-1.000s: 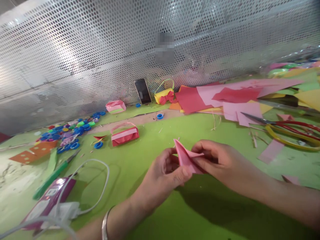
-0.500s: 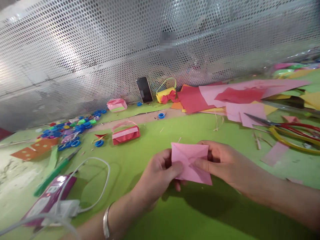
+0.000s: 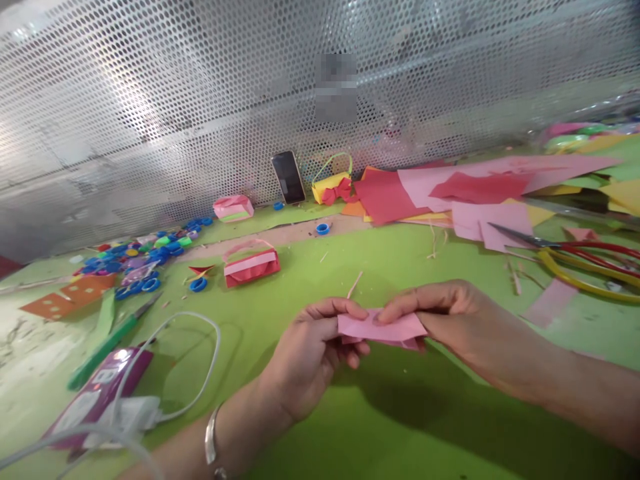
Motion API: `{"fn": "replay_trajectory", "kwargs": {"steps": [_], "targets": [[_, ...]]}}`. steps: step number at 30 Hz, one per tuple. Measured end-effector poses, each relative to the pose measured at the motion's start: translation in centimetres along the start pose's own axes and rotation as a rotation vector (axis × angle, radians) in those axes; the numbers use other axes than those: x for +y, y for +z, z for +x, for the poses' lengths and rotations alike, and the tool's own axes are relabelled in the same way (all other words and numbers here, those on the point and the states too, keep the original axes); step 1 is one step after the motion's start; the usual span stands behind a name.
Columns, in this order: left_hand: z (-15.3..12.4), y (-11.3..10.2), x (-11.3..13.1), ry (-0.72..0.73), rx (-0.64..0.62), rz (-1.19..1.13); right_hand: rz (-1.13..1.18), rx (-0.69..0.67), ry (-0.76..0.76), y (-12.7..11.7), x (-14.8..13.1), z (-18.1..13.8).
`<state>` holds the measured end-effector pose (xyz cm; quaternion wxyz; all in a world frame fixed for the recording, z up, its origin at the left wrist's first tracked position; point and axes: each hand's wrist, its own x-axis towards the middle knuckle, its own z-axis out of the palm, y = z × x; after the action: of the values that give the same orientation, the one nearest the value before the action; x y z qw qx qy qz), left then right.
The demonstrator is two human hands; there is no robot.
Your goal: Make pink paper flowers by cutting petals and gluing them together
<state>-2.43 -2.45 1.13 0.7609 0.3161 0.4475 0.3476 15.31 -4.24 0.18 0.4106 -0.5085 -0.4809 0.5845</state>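
A folded piece of pink paper (image 3: 383, 327) is held above the green tabletop, its upper part bent over into a narrow flap. My left hand (image 3: 317, 347) grips its left end, the index finger on top and other fingers beneath. On the right end, my right hand (image 3: 450, 320) pinches the paper, with fingertips pressing on the upper fold. Beyond the hands sits a small red paper handbag (image 3: 251, 268) with a pink strip and handle. A thin pink paper strip (image 3: 355, 285) lies just past my left fingers.
Scissors (image 3: 575, 257) with yellow and red handles lie at right beside stacked coloured paper (image 3: 390, 197). A phone (image 3: 289, 177), yellow paper handbag (image 3: 330, 187) and pink paper piece (image 3: 233, 208) stand at the back. A green-handled tool (image 3: 107, 350), purple power strip (image 3: 103, 393) and white cable (image 3: 217, 347) occupy the left.
The pink paper was a flat-faced square with crossing creases; now it is folded over into a narrower shape. My fingers have moved from its front face to its top edge.
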Motion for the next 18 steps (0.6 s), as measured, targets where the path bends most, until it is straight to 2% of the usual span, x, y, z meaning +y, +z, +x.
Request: {"fn": "replay_trajectory", "kwargs": {"steps": [6,14,16,18], "targets": [[0.08,-0.45,0.05,-0.02,-0.074,-0.003,-0.122,-0.024,-0.006,-0.19,-0.06,-0.1],[-0.16,-0.38,-0.24,0.081,-0.058,0.208,-0.261,-0.045,-0.036,-0.49,-0.04,-0.09],[-0.1,-0.41,-0.27,0.08,-0.039,0.236,-0.247,-0.044,-0.017,-0.59,-0.02,-0.03],[-0.09,-0.33,-0.25,0.095,0.001,0.276,-0.124,-0.039,0.021,-0.69,0.13,0.06]]}}
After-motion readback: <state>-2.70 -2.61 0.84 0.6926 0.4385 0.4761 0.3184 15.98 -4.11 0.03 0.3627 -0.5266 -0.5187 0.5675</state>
